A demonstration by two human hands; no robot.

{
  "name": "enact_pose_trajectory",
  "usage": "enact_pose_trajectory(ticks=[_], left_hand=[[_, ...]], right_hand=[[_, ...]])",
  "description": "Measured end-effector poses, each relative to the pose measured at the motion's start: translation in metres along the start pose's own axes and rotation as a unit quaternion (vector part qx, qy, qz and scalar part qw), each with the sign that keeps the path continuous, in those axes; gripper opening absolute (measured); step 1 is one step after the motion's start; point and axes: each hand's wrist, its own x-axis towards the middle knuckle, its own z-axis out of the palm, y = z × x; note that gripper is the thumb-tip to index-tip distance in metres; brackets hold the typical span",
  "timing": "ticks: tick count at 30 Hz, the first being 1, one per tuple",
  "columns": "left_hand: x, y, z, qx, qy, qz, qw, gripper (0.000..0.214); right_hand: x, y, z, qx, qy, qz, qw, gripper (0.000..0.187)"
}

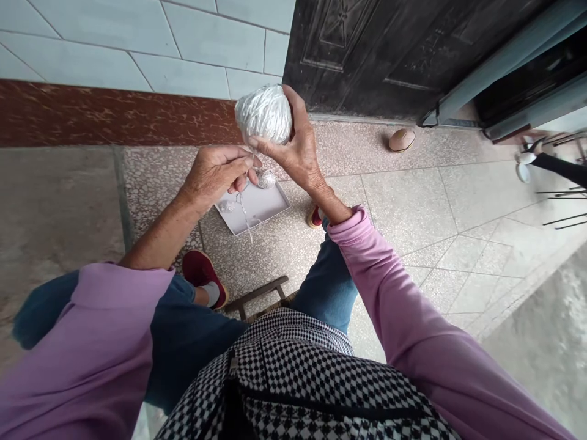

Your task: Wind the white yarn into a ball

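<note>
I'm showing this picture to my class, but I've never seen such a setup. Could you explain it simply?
There is no machine: a camera worn on a person's head looks down at their own bare hands. The right hand holds a ball of glossy white strand. The left hand pinches its fingers together just below; what they grip is too fine to make out. Beneath, a shallow tray sits on the speckled floor, with a smaller ball in it.

Lower ball in tray — tray on floor, before wall.
</note>
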Motion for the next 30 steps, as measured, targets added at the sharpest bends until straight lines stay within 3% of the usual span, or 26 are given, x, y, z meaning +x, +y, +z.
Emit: enact_pose_trajectory(ticks=[4, 8, 11, 15, 20, 22, 25, 28, 30], left_hand=[[-0.004, 0.008, 0.001, -0.050, -0.018, -0.050, 0.997, 0.028], [-0.008, 0.013, -0.003, -0.094, -0.045, -0.098, 0.990, 0.045], [-0.010, 0.011, -0.008, -0.083, -0.070, -0.117, 0.987, 0.046], [-0.015, 0.005, -0.014, -0.040, -0.099, -0.102, 0.989, 0.037], [-0.024, -0.006, -0.033, 0.031, -0.058, -0.081, 0.995, 0.020], [-0.028, -0.012, -0.045, 0.066, -0.051, -0.089, 0.993, 0.020], [-0.035, -0.021, -0.063, 0.110, -0.040, -0.109, 0.987, 0.025], [-0.043, -0.025, -0.078, 0.195, -0.030, -0.138, 0.970, 0.024], [-0.048, -0.026, -0.086, 0.301, -0.020, -0.163, 0.939, 0.018]], right_hand=[[0.004, -0.005, -0.005, -0.099, -0.004, 0.009, 0.995, 0.143], [0.017, 0.014, -0.017, -0.191, 0.064, -0.038, 0.979, 0.133], [0.023, 0.033, -0.033, -0.232, 0.107, -0.092, 0.962, 0.129], [0.027, 0.062, -0.059, -0.267, 0.174, -0.151, 0.936, 0.124], [0.047, 0.115, -0.115, -0.300, 0.254, -0.165, 0.905, 0.125], [0.053, 0.135, -0.144, -0.280, 0.254, -0.143, 0.915, 0.127], [0.048, 0.146, -0.185, -0.233, 0.266, -0.038, 0.935, 0.121], [0.025, 0.123, -0.213, -0.202, 0.312, 0.079, 0.925, 0.102], [0.005, 0.094, -0.223, -0.200, 0.329, 0.109, 0.917, 0.090]])
